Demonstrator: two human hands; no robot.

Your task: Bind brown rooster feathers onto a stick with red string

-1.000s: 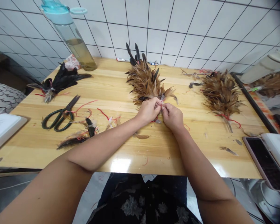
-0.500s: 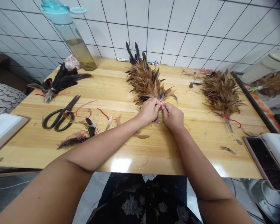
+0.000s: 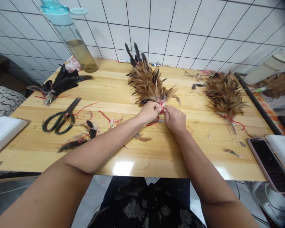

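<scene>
Red string [image 3: 154, 123] now curves out below the fingers in the head view, and the dark-tipped end of the brown feather bundle [image 3: 146, 83] has swung slightly left. The bundle lies on the wooden table [image 3: 137, 160], just beyond the hands, its long axis running from tips near the tiled wall down rightward to the string-wrapped end. The left hand [image 3: 147, 113], nearer the plumage, has thumb and finger pinched closed on string at that end; the right hand [image 3: 176, 119] pinches string just beside it, fingertips nearly together.
</scene>
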